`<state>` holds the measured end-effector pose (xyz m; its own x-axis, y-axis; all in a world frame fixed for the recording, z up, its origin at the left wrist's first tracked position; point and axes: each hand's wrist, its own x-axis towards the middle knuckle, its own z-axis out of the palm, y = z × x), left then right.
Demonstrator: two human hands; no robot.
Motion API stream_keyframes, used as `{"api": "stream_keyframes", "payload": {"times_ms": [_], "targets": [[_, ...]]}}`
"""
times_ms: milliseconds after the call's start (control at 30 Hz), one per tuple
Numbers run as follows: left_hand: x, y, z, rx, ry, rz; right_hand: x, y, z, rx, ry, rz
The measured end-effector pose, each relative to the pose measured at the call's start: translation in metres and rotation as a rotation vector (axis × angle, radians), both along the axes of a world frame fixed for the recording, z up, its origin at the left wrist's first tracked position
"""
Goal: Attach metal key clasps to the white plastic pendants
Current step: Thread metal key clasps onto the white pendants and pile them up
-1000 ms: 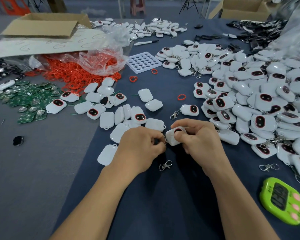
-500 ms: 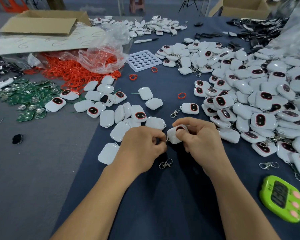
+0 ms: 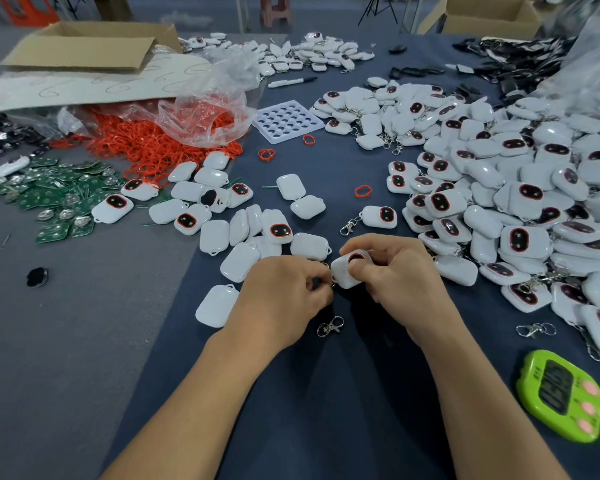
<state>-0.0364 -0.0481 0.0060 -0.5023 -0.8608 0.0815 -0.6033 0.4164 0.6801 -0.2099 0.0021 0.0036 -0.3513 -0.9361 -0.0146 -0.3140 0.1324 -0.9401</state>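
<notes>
Little has shifted: the right hand [image 3: 399, 275] still grips the white pendant [image 3: 343, 273], while the left hand [image 3: 284, 292] at its 9 o'clock pinches a clasp ring [image 3: 332, 283] (mostly hidden) at its loop; attachment seems unfinished.

A single wide-angle camera sat at the person's head and looked forward and down across the bench [image 3: 343, 410]. It was close: both forearms filled the bottom of the frame, and the left hand [image 3: 281, 299] and right hand [image 3: 399, 282] lay near its centre. The far end of the bench, with a cardboard box [image 3: 84, 50] at the upper left, bent along the top edge.
</notes>
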Motion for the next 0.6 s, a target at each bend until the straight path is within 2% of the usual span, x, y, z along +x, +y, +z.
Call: {"api": "stream_keyframes", "payload": {"times_ms": [267, 600], "targets": [[-0.0006, 0.0031, 0.0016, -0.023, -0.025, 0.001, -0.0056, -0.0042, 0.0041, 0.057, 0.079, 0.076], [-0.0002, 0.002, 0.0016, -0.005, -0.004, -0.011, -0.0061, -0.0061, 0.0049, 0.091, 0.058, 0.088]]}}
